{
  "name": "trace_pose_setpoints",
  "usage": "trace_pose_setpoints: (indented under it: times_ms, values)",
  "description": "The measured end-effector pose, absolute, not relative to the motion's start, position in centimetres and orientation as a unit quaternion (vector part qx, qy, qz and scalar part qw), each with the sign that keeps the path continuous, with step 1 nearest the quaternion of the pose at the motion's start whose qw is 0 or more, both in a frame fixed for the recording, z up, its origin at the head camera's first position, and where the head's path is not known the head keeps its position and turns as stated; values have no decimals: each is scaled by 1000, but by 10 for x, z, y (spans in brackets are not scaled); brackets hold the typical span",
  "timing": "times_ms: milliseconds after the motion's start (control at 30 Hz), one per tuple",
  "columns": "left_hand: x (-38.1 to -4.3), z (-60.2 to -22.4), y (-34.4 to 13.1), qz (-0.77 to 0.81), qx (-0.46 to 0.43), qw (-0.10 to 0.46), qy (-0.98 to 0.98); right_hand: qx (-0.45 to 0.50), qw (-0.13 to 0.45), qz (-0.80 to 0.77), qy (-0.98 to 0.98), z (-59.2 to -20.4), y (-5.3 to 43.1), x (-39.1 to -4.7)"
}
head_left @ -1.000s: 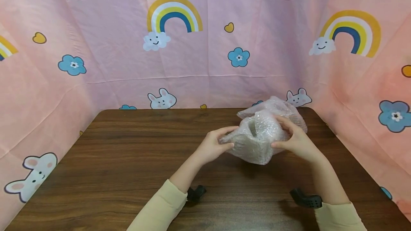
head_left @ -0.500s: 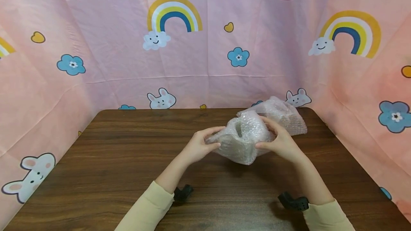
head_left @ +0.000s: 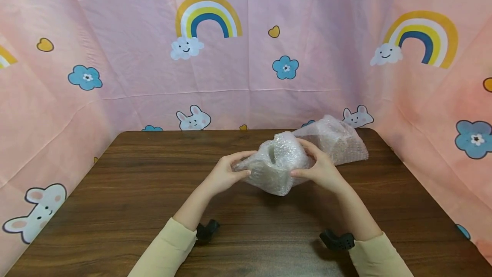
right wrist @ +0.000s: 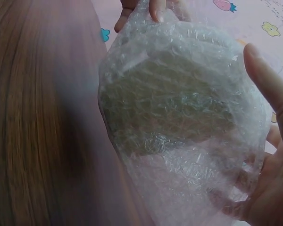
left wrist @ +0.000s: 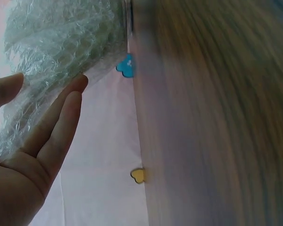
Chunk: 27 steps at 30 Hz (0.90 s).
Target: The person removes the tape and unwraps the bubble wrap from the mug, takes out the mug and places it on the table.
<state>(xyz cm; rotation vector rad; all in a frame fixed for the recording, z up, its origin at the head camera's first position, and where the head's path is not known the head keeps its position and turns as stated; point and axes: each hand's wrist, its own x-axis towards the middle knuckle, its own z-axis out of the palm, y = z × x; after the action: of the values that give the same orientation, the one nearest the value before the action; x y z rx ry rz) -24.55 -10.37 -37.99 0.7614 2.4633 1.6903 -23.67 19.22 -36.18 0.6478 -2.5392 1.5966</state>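
A bubble-wrapped bundle [head_left: 269, 172] is held between both hands, just above the wooden table, with a shadow below it. Its clear wrap has a fold or opening on top; a dull greenish-grey shape shows through, its kind hidden. My left hand [head_left: 224, 174] grips the bundle's tapered left end between thumb and fingers. On the other side my right hand [head_left: 320, 170] holds it, thumb in front and fingers behind. The right wrist view shows the bundle [right wrist: 174, 103] close up, the right thumb at its edge and some fingers seen through the wrap.
A second bubble-wrapped bundle [head_left: 342, 142] lies at the table's back right, behind my right hand. The dark wooden table [head_left: 153, 166] meets a pink patterned cloth [head_left: 246, 72] at the back and sides. Black wrist devices [head_left: 336, 239] sit at the sleeve cuffs.
Both hands have moved left together with the held bundle, away from the second bundle, more of which shows now. The second bundle has stayed in place.
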Motion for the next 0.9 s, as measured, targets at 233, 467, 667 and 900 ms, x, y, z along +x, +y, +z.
trace_pose_setpoints:
  times_ms: [233, 467, 667, 900]
  values:
    - [-255, -384, -121, 545, 254, 29, 799, 203, 22, 533, -821, -364, 176, -243]
    - [-260, -389, -132, 543, 246, 39, 802, 207, 10, 524, -826, -346, 158, -231]
    - [-263, -393, -135, 548, 244, 49, 799, 195, -5, 519, -832, -345, 154, -231]
    - [-262, -390, -135, 552, 240, 61, 796, 195, -12, 516, -834, -347, 155, -233]
